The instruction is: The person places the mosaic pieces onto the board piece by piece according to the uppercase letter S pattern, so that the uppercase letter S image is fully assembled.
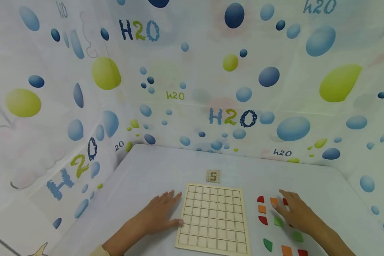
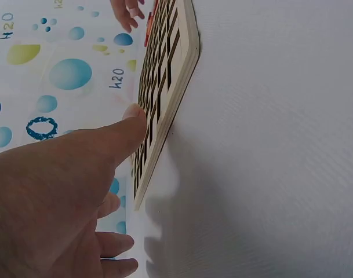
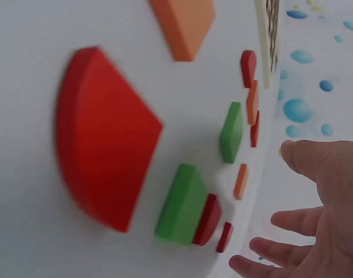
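Note:
A pale wooden board [image 1: 212, 218] with a grid of square recesses lies on the white table. My left hand [image 1: 158, 215] is at its left side, fingers straight and spread. The left thumb [image 2: 133, 124] rests at the board's edge in the left wrist view. Over the loose pieces to the right hovers my right hand [image 1: 297, 213], fingers extended and holding nothing. Around it lie an orange square [image 1: 262, 209], a red quarter-circle [image 1: 263, 220] and a green square [image 1: 278, 222]. A large red quarter-circle [image 3: 104, 145] appears close up in the right wrist view. The right hand partly hides some pieces.
Behind the board lies a small gridded card [image 1: 213, 176] with an S-like figure. A green quarter-circle [image 1: 267, 244] and another orange square [image 1: 286, 250] are nearer the front. White sheeting [image 1: 192, 71] printed with bubbles and "H2O" surrounds the table [image 1: 166, 160].

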`<state>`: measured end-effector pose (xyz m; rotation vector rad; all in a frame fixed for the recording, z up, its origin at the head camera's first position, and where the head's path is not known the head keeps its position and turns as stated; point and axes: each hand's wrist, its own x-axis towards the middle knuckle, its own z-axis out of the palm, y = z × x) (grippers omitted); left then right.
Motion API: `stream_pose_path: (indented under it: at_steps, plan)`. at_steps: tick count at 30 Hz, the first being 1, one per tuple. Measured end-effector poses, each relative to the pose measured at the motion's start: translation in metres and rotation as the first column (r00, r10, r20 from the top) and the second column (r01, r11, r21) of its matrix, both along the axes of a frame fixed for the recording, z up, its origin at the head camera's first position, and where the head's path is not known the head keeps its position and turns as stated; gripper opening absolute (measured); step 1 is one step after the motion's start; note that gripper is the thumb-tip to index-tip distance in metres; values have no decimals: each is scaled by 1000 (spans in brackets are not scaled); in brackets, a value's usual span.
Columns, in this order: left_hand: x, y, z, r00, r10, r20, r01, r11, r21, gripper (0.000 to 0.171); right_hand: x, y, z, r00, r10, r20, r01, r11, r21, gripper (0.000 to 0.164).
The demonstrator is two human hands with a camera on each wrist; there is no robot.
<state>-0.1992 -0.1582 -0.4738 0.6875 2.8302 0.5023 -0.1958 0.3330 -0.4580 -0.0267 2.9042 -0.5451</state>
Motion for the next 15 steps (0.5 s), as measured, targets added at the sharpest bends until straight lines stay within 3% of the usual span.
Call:
stream_pose_path:
  at_steps: [7,15]
  plan:
    - [2,0,0,1000,2,21,-2,1000,8,98,-6,12,-12,998,-30,46,31,999,-14,90]
    - [3,2,-3,999,-16,46,17,999,-30,93,-11,20,-19,1000,-5,-23,5,1000,-2,68]
